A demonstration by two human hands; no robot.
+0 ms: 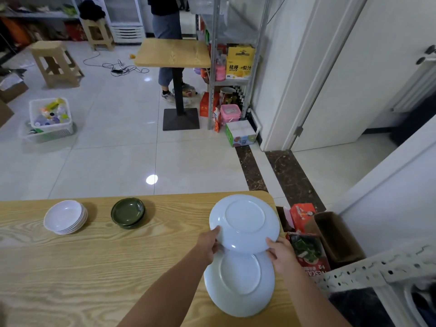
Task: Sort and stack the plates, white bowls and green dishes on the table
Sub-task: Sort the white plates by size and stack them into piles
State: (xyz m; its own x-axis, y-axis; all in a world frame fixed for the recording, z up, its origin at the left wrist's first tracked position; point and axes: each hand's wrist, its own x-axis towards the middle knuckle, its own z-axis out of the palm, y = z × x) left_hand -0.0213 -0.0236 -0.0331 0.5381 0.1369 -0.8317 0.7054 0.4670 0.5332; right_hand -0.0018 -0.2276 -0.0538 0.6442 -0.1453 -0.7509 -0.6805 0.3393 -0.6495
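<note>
I hold a large white plate (pixel 245 220) tilted up above the right end of the wooden table (pixel 94 263). My left hand (pixel 210 244) grips its left rim and my right hand (pixel 280 253) grips its right rim. Below it, near the table's right edge, lies a second white plate (pixel 240 286), partly overlapped by the held one. A stack of several white bowls (pixel 64 217) stands at the far left of the table. A stack of green dishes (pixel 128 212) stands to the right of the bowls.
Open cardboard boxes (pixel 330 234) with red packets sit on the floor just right of the table. Beyond the table are tiled floor, a small wooden table (pixel 173 53) with a person standing behind it, a metal shelf (pixel 233 67) and stools.
</note>
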